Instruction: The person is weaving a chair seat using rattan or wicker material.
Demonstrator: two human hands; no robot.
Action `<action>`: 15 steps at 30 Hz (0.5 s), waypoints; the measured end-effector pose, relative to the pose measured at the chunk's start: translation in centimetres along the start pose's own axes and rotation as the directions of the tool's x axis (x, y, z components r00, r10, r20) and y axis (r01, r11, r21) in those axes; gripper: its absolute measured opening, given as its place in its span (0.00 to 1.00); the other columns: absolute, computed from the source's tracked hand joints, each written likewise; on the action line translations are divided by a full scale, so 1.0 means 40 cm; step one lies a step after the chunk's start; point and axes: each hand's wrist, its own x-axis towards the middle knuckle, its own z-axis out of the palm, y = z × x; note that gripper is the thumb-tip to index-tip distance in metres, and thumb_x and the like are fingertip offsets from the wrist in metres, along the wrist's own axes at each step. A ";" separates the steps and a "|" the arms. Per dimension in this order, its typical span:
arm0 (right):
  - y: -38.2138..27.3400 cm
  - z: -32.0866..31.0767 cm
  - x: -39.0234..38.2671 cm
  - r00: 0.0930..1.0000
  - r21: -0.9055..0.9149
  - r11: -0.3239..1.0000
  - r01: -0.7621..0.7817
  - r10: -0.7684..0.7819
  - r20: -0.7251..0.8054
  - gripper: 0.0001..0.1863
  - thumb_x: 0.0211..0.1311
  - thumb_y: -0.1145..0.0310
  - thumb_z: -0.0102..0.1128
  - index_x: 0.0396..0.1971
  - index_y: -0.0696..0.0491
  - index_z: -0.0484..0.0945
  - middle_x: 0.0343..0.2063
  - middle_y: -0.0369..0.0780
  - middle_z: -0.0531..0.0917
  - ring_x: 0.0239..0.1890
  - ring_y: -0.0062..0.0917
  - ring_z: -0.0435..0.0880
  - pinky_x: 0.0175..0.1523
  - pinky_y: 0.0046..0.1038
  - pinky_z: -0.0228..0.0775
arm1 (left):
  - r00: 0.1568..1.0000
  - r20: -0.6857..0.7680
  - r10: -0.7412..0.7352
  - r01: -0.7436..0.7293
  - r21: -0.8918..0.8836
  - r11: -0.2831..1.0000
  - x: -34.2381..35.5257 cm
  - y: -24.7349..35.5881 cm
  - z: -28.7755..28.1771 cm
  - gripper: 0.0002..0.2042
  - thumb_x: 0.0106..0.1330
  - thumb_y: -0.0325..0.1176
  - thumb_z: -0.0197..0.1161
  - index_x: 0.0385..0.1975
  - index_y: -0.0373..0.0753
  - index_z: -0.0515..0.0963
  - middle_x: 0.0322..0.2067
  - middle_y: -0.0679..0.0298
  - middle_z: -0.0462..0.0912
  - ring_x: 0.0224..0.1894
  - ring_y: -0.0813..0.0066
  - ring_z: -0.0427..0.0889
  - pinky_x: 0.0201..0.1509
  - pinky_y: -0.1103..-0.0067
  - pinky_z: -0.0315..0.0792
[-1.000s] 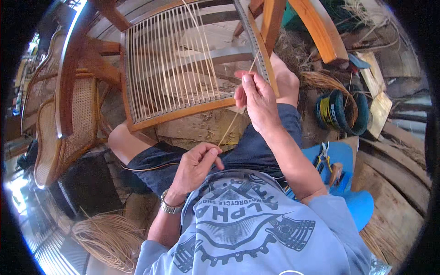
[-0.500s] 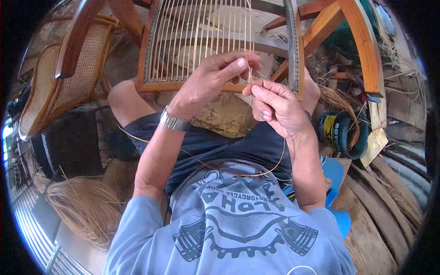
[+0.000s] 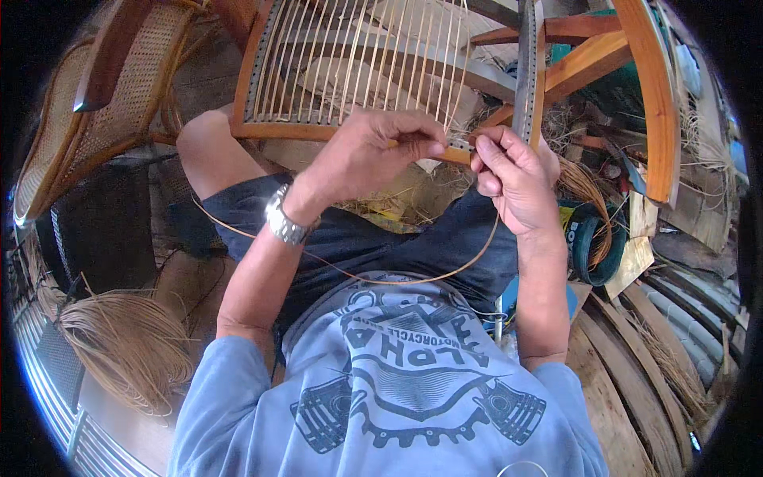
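A wooden chair frame [image 3: 278,132] with pale cane strands [image 3: 395,63] strung lengthwise lies across my knees. Small holes dot its dark inner border. My right hand [image 3: 509,171] pinches a long cane strand [image 3: 445,275] near the frame's near right corner. From that hand the strand sags in a loop over my lap and runs off to the left. Just left of it, my left hand [image 3: 381,155] hovers over the near rail with thumb and fingertips pressed together. Whatever lies in that pinch is too thin to make out.
A coil of cane [image 3: 127,346] rests at the lower left, below a woven cane chair [image 3: 111,87]. At my right, a dark bucket [image 3: 588,238] holds more cane strands. Wooden boards [image 3: 628,381] lie beyond my right elbow.
My hands have come apart and lowered toward the near rail, the right one shifting rightward. In the view, the frame sits farther up and to the right.
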 end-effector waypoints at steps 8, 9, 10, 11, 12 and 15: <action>0.030 0.059 0.001 0.953 -0.239 0.923 0.303 -0.295 0.068 0.09 0.70 0.71 0.59 0.46 0.57 0.80 0.38 0.32 0.82 0.41 0.13 0.78 0.44 0.17 0.72 | 0.999 -0.020 -0.031 0.021 -0.369 0.929 -0.013 -0.037 0.043 0.09 0.69 0.33 0.65 0.42 0.35 0.82 0.44 0.64 0.83 0.47 0.74 0.81 0.55 0.78 0.76; 0.029 0.057 -0.003 0.953 -0.238 0.923 0.302 -0.295 0.065 0.09 0.70 0.71 0.59 0.46 0.57 0.80 0.38 0.32 0.82 0.41 0.13 0.78 0.44 0.17 0.72 | 0.996 0.009 -0.086 0.078 -0.538 0.840 -0.010 -0.042 0.046 0.09 0.69 0.33 0.65 0.43 0.36 0.82 0.44 0.63 0.83 0.47 0.73 0.82 0.56 0.77 0.77; 0.026 0.056 -0.007 0.967 -0.298 0.920 0.254 -0.241 0.081 0.08 0.70 0.71 0.59 0.44 0.57 0.81 0.37 0.31 0.82 0.40 0.12 0.77 0.45 0.17 0.71 | 0.989 0.048 -0.137 0.132 -0.683 0.718 -0.008 -0.046 0.049 0.10 0.69 0.33 0.65 0.45 0.36 0.81 0.44 0.62 0.83 0.47 0.72 0.83 0.56 0.76 0.79; 0.023 0.055 -0.011 0.978 -0.356 0.911 0.207 -0.186 0.093 0.07 0.70 0.71 0.59 0.43 0.57 0.81 0.36 0.31 0.83 0.39 0.12 0.77 0.45 0.16 0.71 | 0.989 0.051 -0.138 0.136 -0.682 0.719 -0.009 -0.049 0.051 0.10 0.69 0.33 0.65 0.45 0.36 0.81 0.44 0.62 0.83 0.47 0.72 0.83 0.56 0.76 0.79; 0.019 0.057 -0.015 0.978 -0.353 0.913 0.206 -0.186 0.090 0.07 0.70 0.71 0.59 0.43 0.57 0.81 0.36 0.31 0.83 0.39 0.12 0.77 0.45 0.16 0.71 | 0.987 0.061 -0.148 0.147 -0.714 0.684 -0.009 -0.051 0.054 0.11 0.69 0.34 0.65 0.46 0.36 0.81 0.44 0.62 0.83 0.47 0.72 0.83 0.56 0.74 0.80; 0.017 0.058 -0.028 0.989 -0.384 0.912 0.145 -0.120 0.088 0.07 0.70 0.70 0.60 0.40 0.58 0.82 0.33 0.30 0.82 0.37 0.11 0.77 0.45 0.16 0.71 | 0.975 0.082 -0.205 0.194 -0.760 0.621 -0.011 -0.044 0.070 0.11 0.70 0.33 0.65 0.47 0.35 0.80 0.44 0.62 0.83 0.46 0.72 0.84 0.54 0.73 0.81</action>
